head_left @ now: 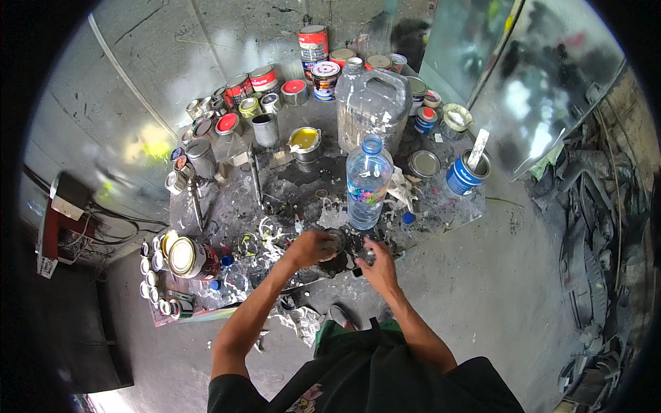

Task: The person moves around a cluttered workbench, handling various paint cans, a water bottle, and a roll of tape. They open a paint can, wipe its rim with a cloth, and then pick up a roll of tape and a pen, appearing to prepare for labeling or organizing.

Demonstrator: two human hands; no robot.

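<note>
While the left hand (315,249) sits near the front edge of the desk (231,199), its curled fingers appear to grip the side of a small clear cup (337,240), partly hidden. That cup is judged light, thin-walled and liable to buckle; a gentle hold below the rim is advised. Just beyond, to the right, stands an upright clear bottle (368,184), judged slick and easily squeezed, best taken round the middle. The right hand (378,267), fingers parted, is near both; no object is visible in its hold.
</note>
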